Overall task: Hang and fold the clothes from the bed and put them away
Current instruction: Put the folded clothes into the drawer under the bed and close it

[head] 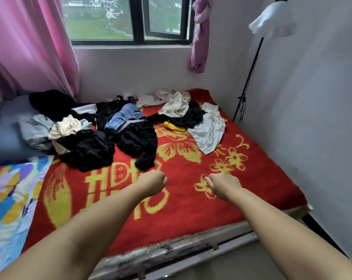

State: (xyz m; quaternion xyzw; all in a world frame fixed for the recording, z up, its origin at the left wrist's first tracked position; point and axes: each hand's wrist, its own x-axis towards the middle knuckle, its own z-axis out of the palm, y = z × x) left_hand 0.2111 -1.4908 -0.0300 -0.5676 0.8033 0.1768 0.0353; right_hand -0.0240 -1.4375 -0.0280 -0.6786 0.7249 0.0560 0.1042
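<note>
A red blanket (191,199) with yellow flowers and lettering covers the bed. On it lie black trousers (137,142), a blue garment (123,118), a white shirt (209,132) and a cream top (65,126). Pink curtains (29,47) hang at ten o'clock.

I note both hands fisted and empty, left hand (153,181) and right hand (221,183), over the red blanket (191,199); clothes (110,130) lie heaped at the bed's far side.
</note>
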